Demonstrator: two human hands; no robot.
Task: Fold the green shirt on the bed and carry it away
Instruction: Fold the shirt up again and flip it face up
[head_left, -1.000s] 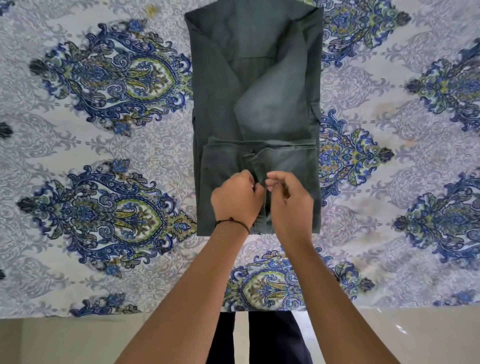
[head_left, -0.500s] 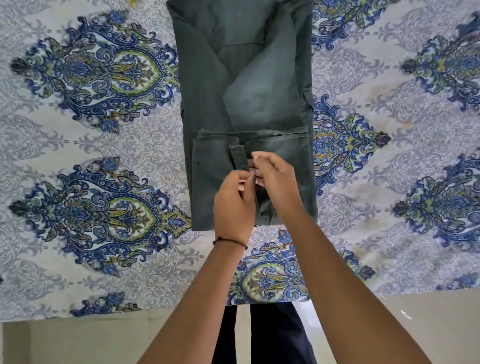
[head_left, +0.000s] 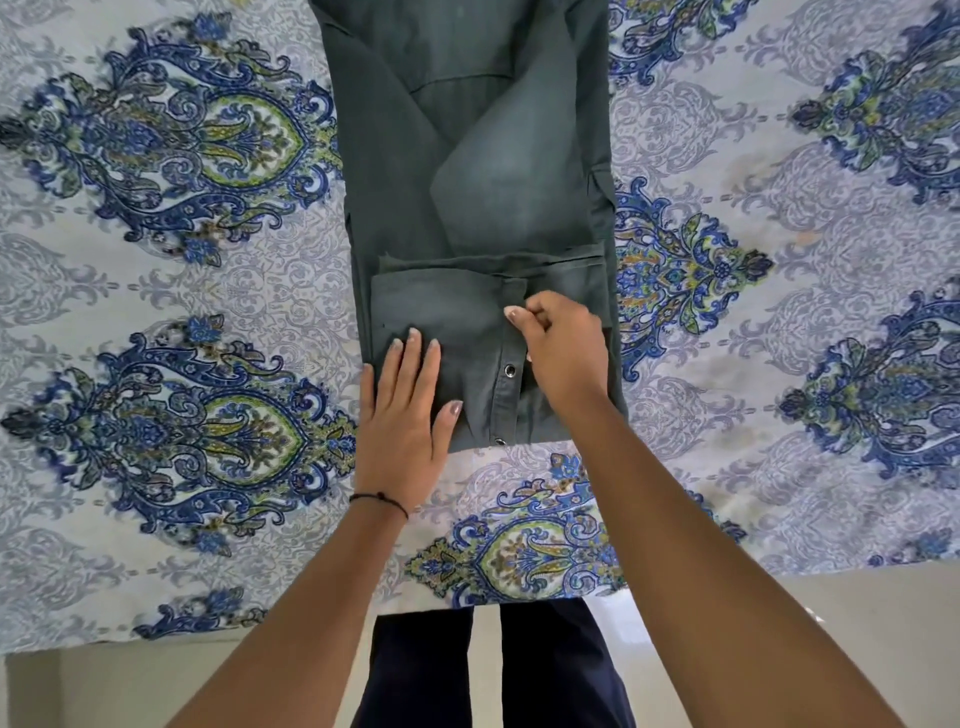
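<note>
Our green shirt (head_left: 493, 156) lies on the bed (head_left: 156, 270), long axis running straight away from us, near end folded up. Our left hand (head_left: 400, 415) presses flat on that flap (head_left: 441, 306); our right hand (head_left: 563, 348) pinches its snap placket (head_left: 506, 384). The next fold likely goes away from us.

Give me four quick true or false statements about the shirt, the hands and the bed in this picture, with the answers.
1. The left hand lies flat on the green shirt. True.
2. The right hand is held clear of the shirt. False: its curled fingers pinch the fabric beside the metal snap.
3. The shirt hangs over the bed's edge. False: its near end lies on the patterned bedsheet, short of the edge.
4. A dark cord circles the left wrist. True.
</note>
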